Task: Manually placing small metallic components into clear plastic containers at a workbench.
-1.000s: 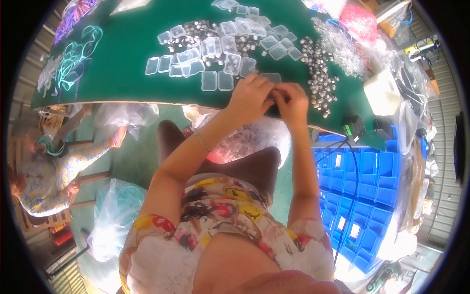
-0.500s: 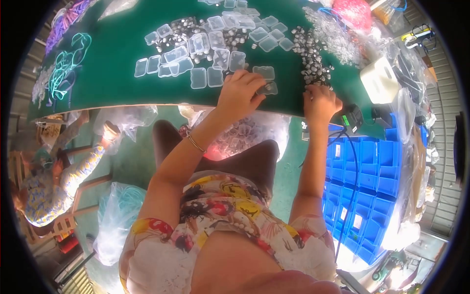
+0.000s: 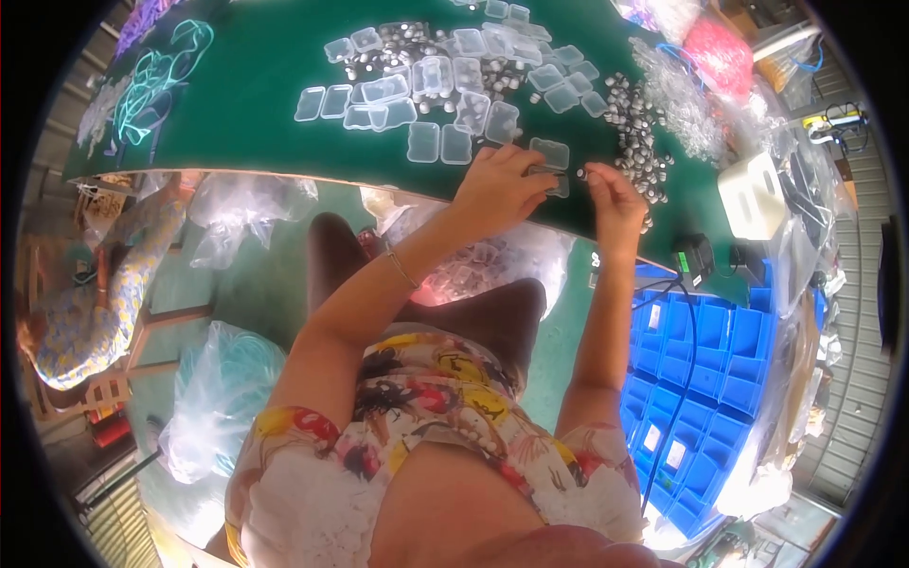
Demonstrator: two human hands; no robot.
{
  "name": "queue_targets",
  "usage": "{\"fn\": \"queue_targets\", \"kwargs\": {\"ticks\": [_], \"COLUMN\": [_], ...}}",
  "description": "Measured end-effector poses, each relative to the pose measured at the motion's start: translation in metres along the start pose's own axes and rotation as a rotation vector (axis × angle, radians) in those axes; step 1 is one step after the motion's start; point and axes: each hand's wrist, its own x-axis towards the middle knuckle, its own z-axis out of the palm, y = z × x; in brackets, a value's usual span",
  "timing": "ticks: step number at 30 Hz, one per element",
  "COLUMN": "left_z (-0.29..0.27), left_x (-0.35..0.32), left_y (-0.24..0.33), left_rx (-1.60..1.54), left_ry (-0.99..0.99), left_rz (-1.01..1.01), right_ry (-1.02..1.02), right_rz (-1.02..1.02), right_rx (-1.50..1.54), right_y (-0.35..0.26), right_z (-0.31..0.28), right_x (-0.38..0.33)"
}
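Hands at the near edge of the green surface (image 3: 284,114)

Head view: the left hand (image 3: 497,185) closed its grip on a small clear plastic box (image 3: 551,178) at the surface's edge; just beside it, the right hand (image 3: 614,199) pinched a small silver piece (image 3: 583,174), with the silver heap (image 3: 634,123) beyond.

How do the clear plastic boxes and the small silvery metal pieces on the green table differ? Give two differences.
The clear plastic boxes are see-through, flat and squarish; the silvery metal pieces are opaque, shiny and much smaller. The boxes lie spread out, the pieces heaped. Both rest on the green table.
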Motion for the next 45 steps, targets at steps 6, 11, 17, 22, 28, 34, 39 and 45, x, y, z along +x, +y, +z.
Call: {"fn": "queue_targets", "kwargs": {"ticks": [6,11,17,22,28,34,39,45], "left_z": [0.001,0.001,-0.001,0.001,0.000,-0.004,-0.003,-0.004], "left_x": [0.000,0.000,-0.001,-0.001,-0.001,0.002,0.002,0.002], "left_y": [-0.001,0.000,0.000,0.000,-0.002,0.003,0.002,0.003], "left_rx": [-0.040,-0.035,-0.021,-0.021,-0.033,-0.081,-0.079,-0.096], "left_ry": [0.043,0.066,-0.009,-0.014,0.016,-0.016,-0.007,-0.022], "left_rz": [0.002,0.005,-0.029,-0.028,-0.006,-0.087,-0.069,-0.120], "right_ry": [0.057,0.048,-0.019,0.027,0.097,0.091,-0.004,-0.018], "right_rz": [-0.050,-0.227,-0.284,-0.175,-0.404,-0.431,-0.398,-0.391], "right_rx": [-0.119,-0.385,-0.463,-0.343,-0.640,-0.761,-0.660,-0.645], "right_y": [0.005,0.005,-0.002,0.000,0.002,-0.009,-0.005,-0.008], "right_z": [0.014,0.017,0.015,0.020,0.026,0.027,0.020,0.016], "right_x": [-0.007,-0.011,-0.010,-0.008,-0.011,-0.012,-0.005,0.026]}}
